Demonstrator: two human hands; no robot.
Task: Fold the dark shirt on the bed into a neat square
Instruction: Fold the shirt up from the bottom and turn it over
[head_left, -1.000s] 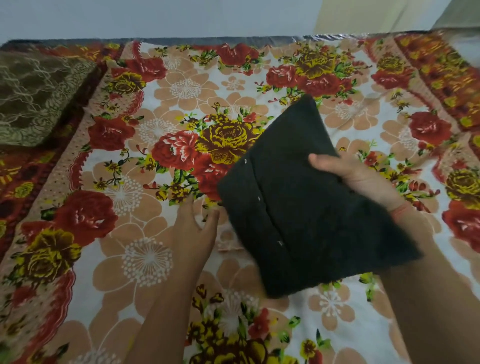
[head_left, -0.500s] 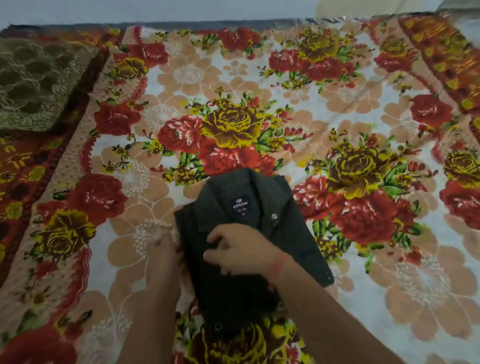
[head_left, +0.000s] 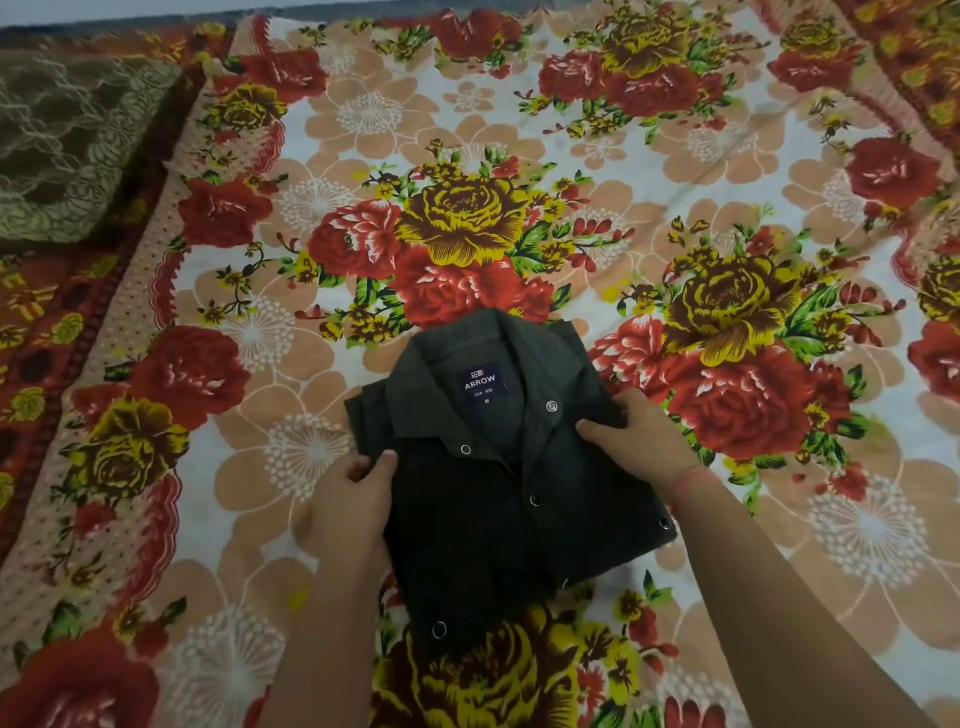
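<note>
The dark shirt (head_left: 483, 525) is down flat on the bed (head_left: 597, 171) now, collar and blue label (head_left: 482, 383) facing up, close to the near edge and about midway along it, where a second ago I had it lifted with its back showing. My right grip (head_left: 636, 441) has slid off the middle of the shirt to its right edge, and my left grip (head_left: 350, 501) has come in on the left edge. Both are clamped on the fabric, each pinching its own side with the thumb lying on top.
</note>
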